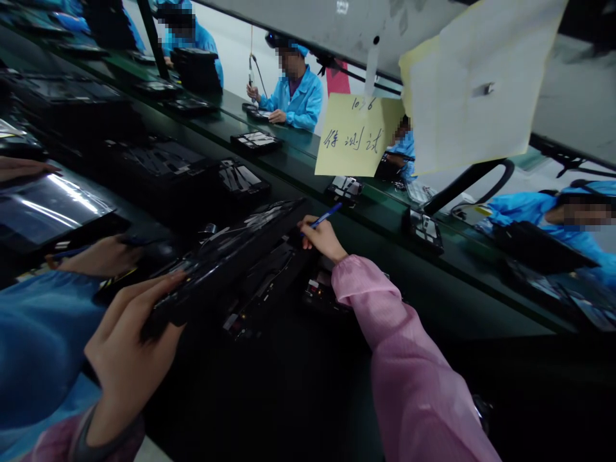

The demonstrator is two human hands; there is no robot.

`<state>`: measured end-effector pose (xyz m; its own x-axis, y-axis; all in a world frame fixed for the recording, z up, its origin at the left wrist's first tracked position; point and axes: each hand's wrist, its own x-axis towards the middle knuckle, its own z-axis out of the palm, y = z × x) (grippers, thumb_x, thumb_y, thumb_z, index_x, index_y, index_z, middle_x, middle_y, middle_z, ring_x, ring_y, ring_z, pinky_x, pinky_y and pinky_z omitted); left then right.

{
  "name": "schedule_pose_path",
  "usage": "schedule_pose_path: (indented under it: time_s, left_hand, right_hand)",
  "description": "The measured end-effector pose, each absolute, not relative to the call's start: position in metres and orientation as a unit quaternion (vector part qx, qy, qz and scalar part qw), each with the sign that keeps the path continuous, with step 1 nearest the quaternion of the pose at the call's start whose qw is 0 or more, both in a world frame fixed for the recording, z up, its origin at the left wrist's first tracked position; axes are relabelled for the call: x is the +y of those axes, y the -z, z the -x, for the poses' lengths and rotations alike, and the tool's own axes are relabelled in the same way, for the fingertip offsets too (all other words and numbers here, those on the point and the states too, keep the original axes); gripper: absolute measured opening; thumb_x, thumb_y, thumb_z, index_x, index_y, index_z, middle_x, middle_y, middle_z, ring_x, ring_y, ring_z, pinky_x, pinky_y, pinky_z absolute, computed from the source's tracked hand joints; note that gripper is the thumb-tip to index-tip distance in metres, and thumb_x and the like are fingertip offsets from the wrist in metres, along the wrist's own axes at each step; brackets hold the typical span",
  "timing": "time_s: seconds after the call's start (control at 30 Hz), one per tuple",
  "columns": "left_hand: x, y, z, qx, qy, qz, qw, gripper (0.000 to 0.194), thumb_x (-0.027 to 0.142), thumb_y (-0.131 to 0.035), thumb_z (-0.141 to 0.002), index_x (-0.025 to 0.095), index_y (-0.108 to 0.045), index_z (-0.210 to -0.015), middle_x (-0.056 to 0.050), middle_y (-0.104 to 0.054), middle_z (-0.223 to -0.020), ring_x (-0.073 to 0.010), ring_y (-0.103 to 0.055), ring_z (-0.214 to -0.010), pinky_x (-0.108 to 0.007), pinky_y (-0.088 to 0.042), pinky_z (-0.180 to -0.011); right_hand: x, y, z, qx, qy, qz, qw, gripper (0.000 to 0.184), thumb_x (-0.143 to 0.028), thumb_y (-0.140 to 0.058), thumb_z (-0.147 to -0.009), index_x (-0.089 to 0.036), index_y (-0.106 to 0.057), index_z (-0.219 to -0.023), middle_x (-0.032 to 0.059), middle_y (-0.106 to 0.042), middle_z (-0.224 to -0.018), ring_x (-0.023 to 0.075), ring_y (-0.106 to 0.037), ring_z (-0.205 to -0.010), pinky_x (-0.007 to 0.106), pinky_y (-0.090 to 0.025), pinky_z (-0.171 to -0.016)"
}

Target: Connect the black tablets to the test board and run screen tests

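Note:
My left hand (128, 340) grips the near end of a long black device panel (226, 253), which is tilted up off the bench. My right hand (323, 239), in a pink sleeve, touches the panel's far end and holds a blue pen (327, 215) between its fingers. Under the panel lies a dark opened unit with a circuit board (269, 289). Just left of my hand, a neighbouring person's hand (96, 256) in a blue sleeve rests on another dark unit.
A green conveyor (375, 212) runs diagonally past, carrying small black trays (255, 141). Several people in blue coats work on its far side. A yellow handwritten note (356, 135) and paper sheets (476, 83) hang overhead. A shiny bagged item (48, 205) lies at the left.

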<state>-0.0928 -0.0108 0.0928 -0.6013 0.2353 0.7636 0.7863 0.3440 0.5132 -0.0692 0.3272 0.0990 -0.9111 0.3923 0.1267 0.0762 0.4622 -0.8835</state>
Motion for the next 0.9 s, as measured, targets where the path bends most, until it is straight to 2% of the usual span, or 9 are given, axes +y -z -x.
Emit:
schedule_pose_path:
  time_s: [0.07, 0.13, 0.27, 0.37, 0.47, 0.57, 0.67, 0.73, 0.9]
  left_hand:
    - [-0.01, -0.088, 0.087, -0.767, 0.452, 0.356, 0.285, 0.043, 0.01, -0.065, -0.08, 0.027, -0.064, -0.12, -0.003, -0.069, -0.109, -0.0188, -0.065, -0.098, -0.034, -0.05, -0.092]
    - [-0.011, -0.079, 0.081, -0.775, 0.42, 0.394, 0.259, 0.044, 0.011, -0.06, -0.084, 0.029, -0.06, -0.124, -0.002, -0.066, -0.115, -0.0188, -0.064, -0.102, -0.034, -0.049, -0.095]
    - [-0.022, -0.06, 0.071, -0.78, 0.371, 0.485, 0.133, 0.048, 0.025, -0.054, -0.09, 0.035, -0.049, -0.137, -0.004, -0.054, -0.134, -0.0231, -0.058, -0.116, -0.038, -0.052, -0.097]
    - [-0.034, -0.048, 0.064, -0.819, 0.397, 0.405, 0.091, 0.069, 0.046, -0.061, -0.084, 0.032, -0.035, -0.146, -0.009, -0.039, -0.148, -0.0319, -0.051, -0.126, -0.045, -0.055, -0.091]
    - [-0.032, -0.032, 0.049, -0.865, 0.421, 0.256, 0.099, 0.1, 0.067, -0.062, -0.073, 0.022, -0.02, -0.152, -0.018, -0.036, -0.148, -0.0408, -0.042, -0.132, -0.059, -0.047, -0.098]
    - [-0.017, -0.018, 0.031, -0.869, 0.43, 0.234, 0.068, 0.116, 0.07, -0.064, -0.068, 0.014, -0.009, -0.154, -0.025, -0.031, -0.151, -0.0449, -0.034, -0.137, -0.065, -0.037, -0.105]
    - [-0.004, -0.021, 0.024, -0.865, 0.436, 0.235, 0.079, 0.118, 0.057, -0.071, -0.07, 0.01, -0.002, -0.153, -0.03, -0.024, -0.153, -0.0468, -0.028, -0.139, -0.067, -0.034, -0.105]
    - [-0.004, -0.031, 0.027, -0.862, 0.434, 0.243, 0.102, 0.112, 0.05, -0.072, -0.074, 0.009, -0.005, -0.153, -0.032, -0.025, -0.152, -0.0473, -0.027, -0.139, -0.069, -0.034, -0.104]
    - [-0.016, -0.061, 0.039, -0.844, 0.434, 0.278, 0.145, 0.103, 0.042, -0.073, -0.075, 0.016, -0.012, -0.154, -0.028, -0.03, -0.152, -0.0466, -0.034, -0.137, -0.069, -0.038, -0.1]
  right_hand:
    - [0.337, -0.101, 0.07, -0.802, -0.519, 0.196, 0.223, 0.031, -0.048, -0.054, -0.085, -0.021, -0.053, -0.068, -0.006, -0.052, -0.045, 0.0108, -0.055, -0.041, 0.019, -0.041, -0.042]
    - [0.344, -0.104, 0.068, -0.786, -0.519, 0.221, 0.255, 0.031, -0.05, -0.057, -0.083, -0.02, -0.06, -0.073, -0.0028, -0.062, -0.057, 0.0126, -0.064, -0.056, 0.02, -0.048, -0.053]
    - [0.339, -0.11, 0.059, -0.831, -0.479, 0.228, 0.169, 0.032, -0.051, -0.056, -0.086, -0.022, -0.07, -0.09, 0.0011, -0.073, -0.091, 0.0169, -0.068, -0.091, 0.027, -0.051, -0.083]
    - [0.322, -0.116, 0.055, -0.887, -0.396, 0.219, 0.094, 0.031, -0.05, -0.057, -0.087, -0.024, -0.072, -0.097, 0.0013, -0.072, -0.104, 0.0193, -0.065, -0.103, 0.03, -0.046, -0.092]
    - [0.307, -0.125, 0.058, -0.923, -0.313, 0.22, 0.05, 0.034, -0.05, -0.055, -0.089, -0.022, -0.071, -0.101, 0.0046, -0.072, -0.108, 0.0216, -0.065, -0.104, 0.03, -0.046, -0.091]
    - [0.299, -0.133, 0.064, -0.935, -0.271, 0.228, 0.034, 0.033, -0.048, -0.057, -0.089, -0.019, -0.071, -0.096, 0.0077, -0.072, -0.102, 0.0228, -0.065, -0.101, 0.029, -0.046, -0.086]
    - [0.298, -0.136, 0.065, -0.93, -0.281, 0.234, 0.031, 0.029, -0.047, -0.065, -0.083, -0.019, -0.071, -0.087, 0.007, -0.073, -0.093, 0.0225, -0.066, -0.094, 0.027, -0.048, -0.08]
    - [0.298, -0.135, 0.061, -0.92, -0.308, 0.24, 0.029, 0.03, -0.048, -0.069, -0.079, -0.019, -0.071, -0.081, 0.0062, -0.072, -0.086, 0.022, -0.066, -0.088, 0.028, -0.049, -0.076]
    - [0.291, -0.136, 0.045, -0.885, -0.377, 0.259, 0.081, 0.031, -0.049, -0.071, -0.076, -0.018, -0.07, -0.079, 0.0059, -0.071, -0.078, 0.02, -0.065, -0.081, 0.028, -0.051, -0.071]
